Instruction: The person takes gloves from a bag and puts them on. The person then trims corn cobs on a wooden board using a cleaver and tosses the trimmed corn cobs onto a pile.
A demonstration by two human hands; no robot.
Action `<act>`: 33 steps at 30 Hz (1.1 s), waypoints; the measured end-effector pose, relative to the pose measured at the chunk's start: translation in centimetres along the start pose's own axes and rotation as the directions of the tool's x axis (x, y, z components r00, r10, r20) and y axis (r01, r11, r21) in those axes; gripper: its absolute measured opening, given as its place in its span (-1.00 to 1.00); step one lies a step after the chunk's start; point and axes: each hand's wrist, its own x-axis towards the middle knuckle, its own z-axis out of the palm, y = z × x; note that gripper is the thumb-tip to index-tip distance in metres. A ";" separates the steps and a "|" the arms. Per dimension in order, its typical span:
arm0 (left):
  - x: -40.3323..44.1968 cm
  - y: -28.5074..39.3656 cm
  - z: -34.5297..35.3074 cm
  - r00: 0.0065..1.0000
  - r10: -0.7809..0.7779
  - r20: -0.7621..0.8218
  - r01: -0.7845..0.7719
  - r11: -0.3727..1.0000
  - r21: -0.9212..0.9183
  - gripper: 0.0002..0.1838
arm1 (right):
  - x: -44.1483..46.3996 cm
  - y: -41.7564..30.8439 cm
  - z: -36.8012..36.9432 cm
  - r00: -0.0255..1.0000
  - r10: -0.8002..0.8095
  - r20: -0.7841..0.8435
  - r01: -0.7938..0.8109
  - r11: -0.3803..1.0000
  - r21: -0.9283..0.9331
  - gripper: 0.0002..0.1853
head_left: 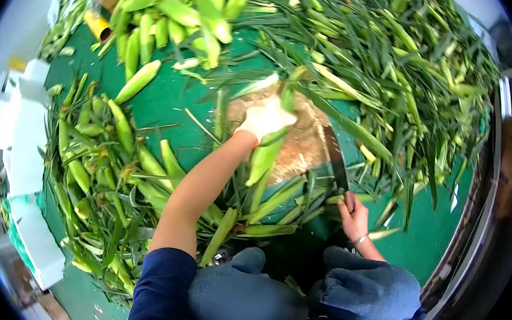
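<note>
My left hand (267,119), in a white glove, is closed around an ear of corn (263,160) with its green husk on. The ear lies slantwise over a round wooden chopping block (306,141), its leafy end pointing away from me. My bare right hand (354,218) grips the handle of a long knife (337,160). The blade lies along the block's right edge, apart from the ear. Cut husk leaves (283,202) are gathered at the near side of the block.
Trimmed ears (183,13) are heaped at the back left, near a yellow tube (97,25). Cut leaves (398,69) pile up at the back right. Untrimmed corn (93,176) lies at the left, beside white foam boxes (32,140). The floor (170,100) is green.
</note>
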 end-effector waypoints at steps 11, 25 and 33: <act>-7.1 -10.4 6.0 0.946 0.157 0.284 -0.053 0.939 -0.341 -0.37 | 1.4 -6.7 4.4 0.892 -0.426 0.150 0.410 0.903 0.130 -0.70; -10.0 -6.0 5.2 0.956 0.290 -0.050 -0.210 0.792 0.573 -0.37 | 10.5 -9.0 -0.2 0.983 -0.182 0.010 0.182 0.983 0.021 -0.49; -6.7 -2.9 4.5 0.990 0.092 0.110 -0.137 0.830 0.540 -0.47 | 7.1 -10.6 2.8 0.925 -0.374 -0.071 0.381 0.908 0.175 -0.70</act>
